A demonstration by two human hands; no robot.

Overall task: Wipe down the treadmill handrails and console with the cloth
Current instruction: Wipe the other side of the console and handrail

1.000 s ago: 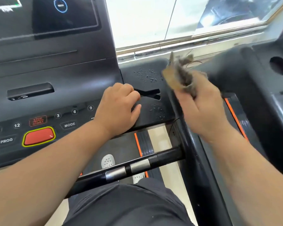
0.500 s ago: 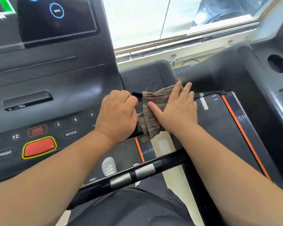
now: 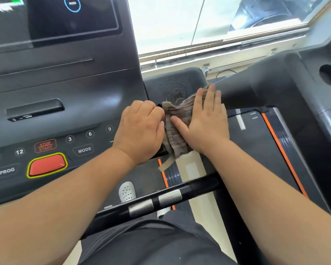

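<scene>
Right hand (image 3: pixel 203 127) flat, fingers spread, pinning cloth (image 3: pixel 175 129) on console (image 3: pixel 103 104) right-edge ledge. Left hand (image 3: pixel 139 131) curled in fist just beside, touching cloth edge, holding nothing visible. Cloth runs near-to-far; handrail (image 3: pixel 243 92) just beyond right fingertips, so right hand's closer.

Two bare forearms, no sleeves in view, no watch, band or ring visible. Left hand (image 3: pixel 139 131) and right hand (image 3: pixel 205 122) ungloved, broad, with short trimmed nails. Lower body clad in dark grey shorts (image 3: pixel 161 243), plain fabric, lightly creased, without visible logo or pocket detail. One white perforated clog-style shoe (image 3: pixel 127 191) showing below; a second white edge partly hidden nearby.
</scene>
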